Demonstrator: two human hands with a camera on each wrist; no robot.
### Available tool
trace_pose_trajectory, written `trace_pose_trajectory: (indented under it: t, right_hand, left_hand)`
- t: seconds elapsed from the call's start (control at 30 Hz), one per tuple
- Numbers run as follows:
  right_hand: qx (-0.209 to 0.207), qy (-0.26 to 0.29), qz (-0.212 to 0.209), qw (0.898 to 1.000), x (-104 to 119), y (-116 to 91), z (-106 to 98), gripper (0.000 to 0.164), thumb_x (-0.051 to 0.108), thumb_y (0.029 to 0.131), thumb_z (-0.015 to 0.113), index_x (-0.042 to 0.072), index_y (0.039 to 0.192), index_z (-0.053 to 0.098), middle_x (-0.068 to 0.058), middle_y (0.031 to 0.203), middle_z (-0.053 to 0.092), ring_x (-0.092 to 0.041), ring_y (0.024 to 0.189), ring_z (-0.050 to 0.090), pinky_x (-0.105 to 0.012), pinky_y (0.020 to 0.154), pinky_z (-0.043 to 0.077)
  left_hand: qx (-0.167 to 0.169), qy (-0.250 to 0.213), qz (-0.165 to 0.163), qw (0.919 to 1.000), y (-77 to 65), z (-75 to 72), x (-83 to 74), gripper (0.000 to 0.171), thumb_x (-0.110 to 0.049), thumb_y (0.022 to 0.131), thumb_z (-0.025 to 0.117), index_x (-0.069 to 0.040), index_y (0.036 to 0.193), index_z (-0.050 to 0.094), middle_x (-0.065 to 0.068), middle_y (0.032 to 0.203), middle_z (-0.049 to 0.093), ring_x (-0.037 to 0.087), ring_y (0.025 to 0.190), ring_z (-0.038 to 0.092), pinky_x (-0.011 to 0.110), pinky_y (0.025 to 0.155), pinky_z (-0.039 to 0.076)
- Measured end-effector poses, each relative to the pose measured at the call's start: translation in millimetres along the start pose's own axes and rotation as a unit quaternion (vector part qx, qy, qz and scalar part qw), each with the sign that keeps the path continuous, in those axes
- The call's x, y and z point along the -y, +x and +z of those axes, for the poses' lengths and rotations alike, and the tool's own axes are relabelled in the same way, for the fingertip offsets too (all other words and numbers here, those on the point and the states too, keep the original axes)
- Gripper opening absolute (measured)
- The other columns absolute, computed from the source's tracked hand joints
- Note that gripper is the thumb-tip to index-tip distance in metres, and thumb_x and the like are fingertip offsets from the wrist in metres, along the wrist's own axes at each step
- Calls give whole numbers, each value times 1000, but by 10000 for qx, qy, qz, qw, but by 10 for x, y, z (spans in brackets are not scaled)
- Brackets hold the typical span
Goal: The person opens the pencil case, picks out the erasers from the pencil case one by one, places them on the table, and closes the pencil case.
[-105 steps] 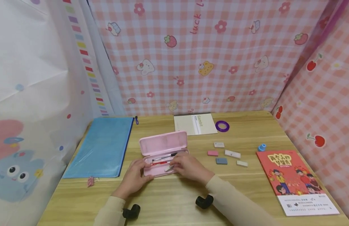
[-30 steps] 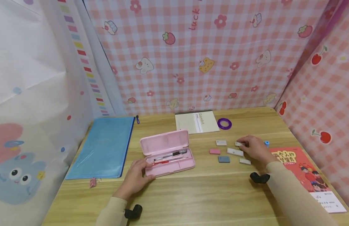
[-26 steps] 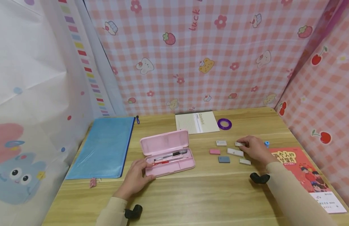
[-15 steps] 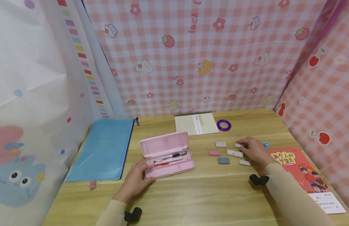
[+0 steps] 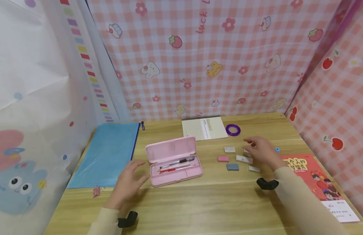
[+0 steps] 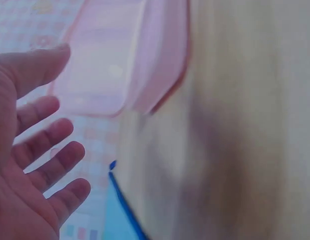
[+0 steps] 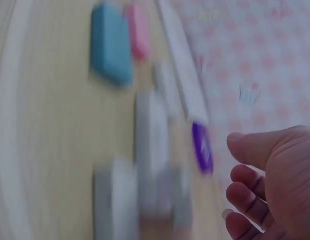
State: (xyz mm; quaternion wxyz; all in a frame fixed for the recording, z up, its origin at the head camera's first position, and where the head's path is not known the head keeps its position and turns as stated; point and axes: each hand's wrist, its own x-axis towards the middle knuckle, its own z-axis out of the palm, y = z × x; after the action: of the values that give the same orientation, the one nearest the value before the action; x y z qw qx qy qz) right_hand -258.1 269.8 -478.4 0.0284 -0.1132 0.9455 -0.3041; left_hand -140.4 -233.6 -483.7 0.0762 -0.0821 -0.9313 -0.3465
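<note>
An opened pink pencil case [image 5: 194, 171] lies mid-table, holding a black-gripped pen [image 5: 185, 160], a red pen [image 5: 168, 170] and a pale one. Just left of it, my left hand [image 5: 127, 184] hovers with spread fingers, apart from the case. To the right, my right hand [image 5: 263, 151] is raised over a group of erasers, its fingers loose around nothing. A pink eraser [image 5: 223, 159], a blue-grey eraser [image 7: 109, 45], a white eraser [image 5: 229, 149] and a long white eraser [image 5: 243, 159] show plainly. Another small white eraser is mostly hidden beneath the right hand.
A blue zip folder [image 5: 108, 155] covers the left side, with a small pink item [image 5: 96, 191] at its front. Behind the case sit a notebook [image 5: 203, 128] and a purple ring [image 5: 233, 130]. A red book [image 5: 313, 182] lies under the right forearm, a small blue object [image 5: 277, 149] behind it.
The right hand took a whitish eraser from the case to the group at right, and has now let go and lifted. The left hand has released the case's left end and drawn back left.
</note>
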Motion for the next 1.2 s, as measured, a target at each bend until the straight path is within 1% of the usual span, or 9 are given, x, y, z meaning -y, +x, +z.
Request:
trace_pose_trajectory:
  t: [0.13,0.3,0.4,0.53,0.63,0.8,0.97,1.1,1.2]
  right_hand:
    - [9,105,-428,9990,372,92,117,42,27,95,62,6,131,57,-16,125,58,-32,109,54,-50,87,49]
    - [129,222,-966,9950,846,224,339,47,30,94,63,10,135,54,-12,127,59,-30,113,55,-50,91,48]
    - [352,183,-1106,9931,1063,315,476,54,35,94,62,13,141,48,-11,133,56,-30,119,53,-49,98,45]
    - [606,143,-1298,9896,1251,394,609,62,36,94,62,13,147,39,-11,141,49,-30,125,50,-47,104,41]
    - [677,173,-1345,9885,1335,414,669,65,33,94,63,15,150,35,-10,143,48,-29,126,49,-47,105,40]
    - [841,307,-1123,9896,1405,409,729,66,36,93,63,23,150,34,-3,143,48,-25,127,47,-46,106,39]
    - [712,315,-1138,9904,1419,354,750,63,37,93,63,21,148,38,-3,140,51,-23,125,49,-45,106,39]
    - [537,174,-1555,9862,1402,245,732,60,37,92,64,17,145,44,-5,138,52,-24,123,51,-44,105,40]
    - [469,66,-1920,9802,1351,104,718,57,36,92,65,14,142,48,-5,139,52,-24,126,49,-44,107,38]
  left_hand:
    - [6,27,-79,10000,84,-96,5,63,-26,86,74,-5,138,46,15,134,49,36,121,48,57,96,44]
    - [61,152,33,9999,203,-117,43,78,-34,88,71,-2,147,33,22,138,45,39,123,46,58,98,42]
    - [96,195,1,9998,268,-107,40,85,-38,88,70,-2,150,26,22,144,40,39,126,44,58,99,41]
    - [95,212,-22,9997,343,-74,-14,88,-40,87,71,-4,152,23,21,148,36,38,127,44,57,100,41]
    - [76,187,38,9998,376,-38,-58,87,-36,87,71,-2,151,24,22,149,35,40,126,45,57,100,40]
    - [162,123,-40,9998,394,21,-101,83,-35,90,68,-3,152,22,20,151,32,38,127,44,56,102,39]
    - [291,26,-137,9995,359,52,-133,83,-41,92,63,-7,154,18,18,151,33,36,130,42,56,103,38]
    - [281,46,-111,9995,238,43,-213,82,-41,92,63,-8,153,19,18,151,33,36,134,37,55,106,35]
    - [264,289,77,9992,117,45,-292,78,-42,92,62,-5,151,27,19,149,36,37,134,36,55,108,32]
